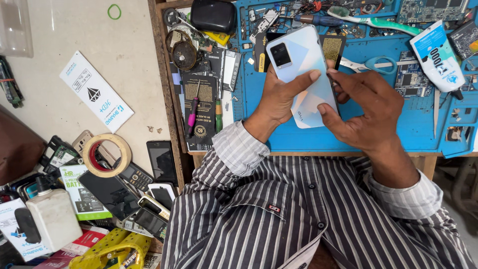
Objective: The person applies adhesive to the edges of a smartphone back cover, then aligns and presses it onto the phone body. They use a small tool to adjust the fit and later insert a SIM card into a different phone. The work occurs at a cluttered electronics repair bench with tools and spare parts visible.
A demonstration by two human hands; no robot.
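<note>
A pale blue-white smartphone (301, 69) is held back side up above a blue work mat (413, 124), its square camera block toward the far end. My left hand (281, 94) grips it from the left, thumb lying across its back. My right hand (366, 107) presses on the phone's right edge with thumb and fingertips pinched together; whether a small tool is between them is hidden.
Scissors (371, 65), a toothbrush (373, 21), a white glue tube (438, 55) and circuit boards (433, 7) lie on the mat. Screwdrivers (192, 112) and a black case (213, 15) sit left of it. A tape roll (105, 154), a white bottle (52, 216) and several old phones crowd the lower left.
</note>
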